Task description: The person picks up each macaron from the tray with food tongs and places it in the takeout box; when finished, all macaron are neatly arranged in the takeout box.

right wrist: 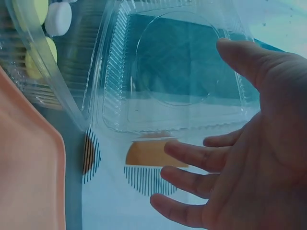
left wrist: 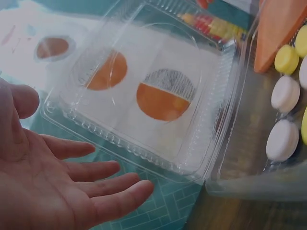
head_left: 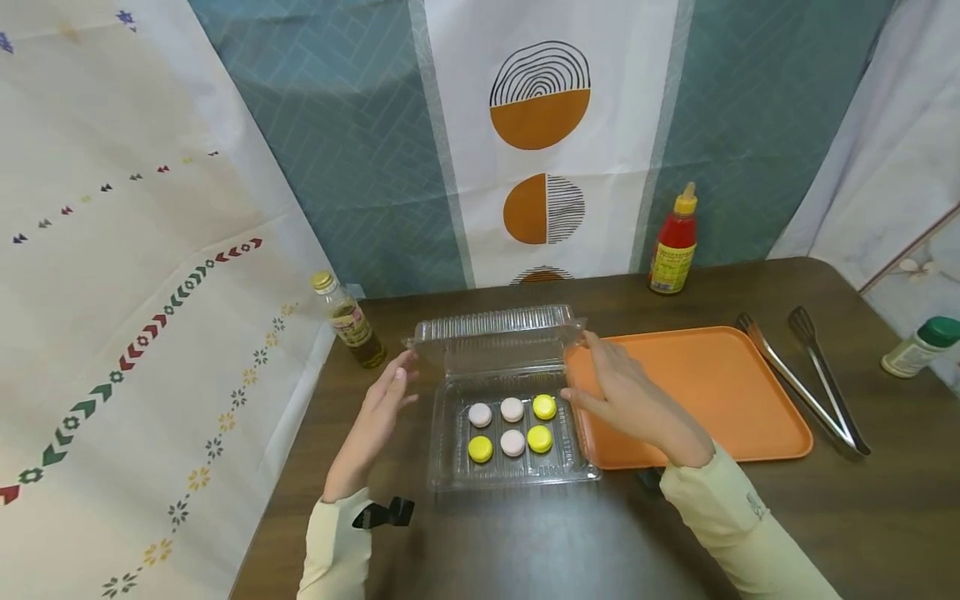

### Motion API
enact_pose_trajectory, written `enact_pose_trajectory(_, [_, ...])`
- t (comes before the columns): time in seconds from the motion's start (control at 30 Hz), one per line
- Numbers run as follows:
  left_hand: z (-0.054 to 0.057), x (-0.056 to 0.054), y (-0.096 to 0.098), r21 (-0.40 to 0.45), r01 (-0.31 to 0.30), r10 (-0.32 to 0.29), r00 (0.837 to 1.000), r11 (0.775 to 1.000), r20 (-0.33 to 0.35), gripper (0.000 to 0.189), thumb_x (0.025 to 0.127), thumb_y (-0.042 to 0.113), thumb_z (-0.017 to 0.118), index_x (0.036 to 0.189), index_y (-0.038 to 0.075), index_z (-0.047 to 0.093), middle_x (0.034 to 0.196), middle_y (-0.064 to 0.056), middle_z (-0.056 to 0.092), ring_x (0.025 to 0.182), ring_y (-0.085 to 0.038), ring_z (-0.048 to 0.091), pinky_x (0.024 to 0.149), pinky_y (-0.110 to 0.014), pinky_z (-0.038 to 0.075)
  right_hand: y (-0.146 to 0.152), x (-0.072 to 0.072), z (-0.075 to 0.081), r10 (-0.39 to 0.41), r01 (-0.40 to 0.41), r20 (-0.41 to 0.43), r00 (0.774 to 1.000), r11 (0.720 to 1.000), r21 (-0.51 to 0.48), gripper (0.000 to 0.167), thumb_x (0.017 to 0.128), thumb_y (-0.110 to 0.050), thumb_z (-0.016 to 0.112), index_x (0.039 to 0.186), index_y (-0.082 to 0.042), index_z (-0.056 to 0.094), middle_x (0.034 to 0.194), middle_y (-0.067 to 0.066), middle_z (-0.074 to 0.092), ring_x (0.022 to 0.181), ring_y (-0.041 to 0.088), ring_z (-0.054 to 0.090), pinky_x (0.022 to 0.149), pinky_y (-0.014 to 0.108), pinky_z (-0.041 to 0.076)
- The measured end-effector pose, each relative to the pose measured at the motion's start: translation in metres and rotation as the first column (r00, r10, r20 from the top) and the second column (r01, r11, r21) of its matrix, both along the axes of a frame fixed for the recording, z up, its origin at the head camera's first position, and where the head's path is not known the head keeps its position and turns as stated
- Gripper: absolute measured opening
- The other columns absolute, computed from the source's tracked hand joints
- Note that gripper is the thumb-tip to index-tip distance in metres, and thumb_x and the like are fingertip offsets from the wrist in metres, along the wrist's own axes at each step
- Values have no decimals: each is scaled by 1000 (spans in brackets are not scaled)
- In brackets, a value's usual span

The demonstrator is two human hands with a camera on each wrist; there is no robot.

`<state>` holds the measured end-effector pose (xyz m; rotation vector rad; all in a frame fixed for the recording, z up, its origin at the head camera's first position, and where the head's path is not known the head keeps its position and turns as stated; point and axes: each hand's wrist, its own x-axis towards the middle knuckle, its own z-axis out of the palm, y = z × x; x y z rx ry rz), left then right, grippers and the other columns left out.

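A clear plastic clamshell box (head_left: pixel 513 477) lies on the table with its lid (head_left: pixel 498 327) raised at the back. Inside its base are three yellow macarons (head_left: pixel 480 449) and three pale pinkish-white macarons (head_left: pixel 513 442). My left hand (head_left: pixel 377 411) is held at the lid's left side, fingers extended; the left wrist view shows its palm with nothing in it. On the other side, my right hand (head_left: pixel 633 398) has its fingers spread near the lid's right corner. Its thumb overlaps the lid in the right wrist view, and I cannot tell whether it touches.
An orange tray (head_left: pixel 712 392) sits right of the box, with metal tongs (head_left: pixel 817 387) against its right side. A yellow-capped oil bottle (head_left: pixel 350 321) stands back left, a red sauce bottle (head_left: pixel 673 246) at the back. A green-capped jar (head_left: pixel 921 347) is far right.
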<state>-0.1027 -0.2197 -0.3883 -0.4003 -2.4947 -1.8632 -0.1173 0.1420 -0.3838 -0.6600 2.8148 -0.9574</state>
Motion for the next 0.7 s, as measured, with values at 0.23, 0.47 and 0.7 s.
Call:
enact_pose_trajectory(0.23, [-6,35,6,-11,-21,21,1000,1000,-21,52,112,21,24,152,-11,28,155,-30,33,136,-48,41,105,-54,44,8,30,-6,5,-6,-67,998,1000,-21,84,99,-44,62,154,8,26,155,29,32,142,51,26,113,69,19])
enact_pose_trajectory(0.47, [-22,70,12,44,4,-1,997,999,-82,49,112,14,19,153,-10,30,156,-30,31,131,-42,48,100,-35,50,11,62,-17,-8,7,-27,1000,1000,-26,90,99,-53,59,154,10,26,153,29,36,139,51,33,106,71,30])
enact_pose_trajectory(0.7, [-39,96,18,107,-1,14,993,994,-117,47,111,9,18,153,-10,29,158,-28,28,129,-19,55,97,-33,52,10,84,-29,-39,40,11,999,992,-122,79,101,-46,58,155,4,30,149,25,44,135,48,41,103,68,37])
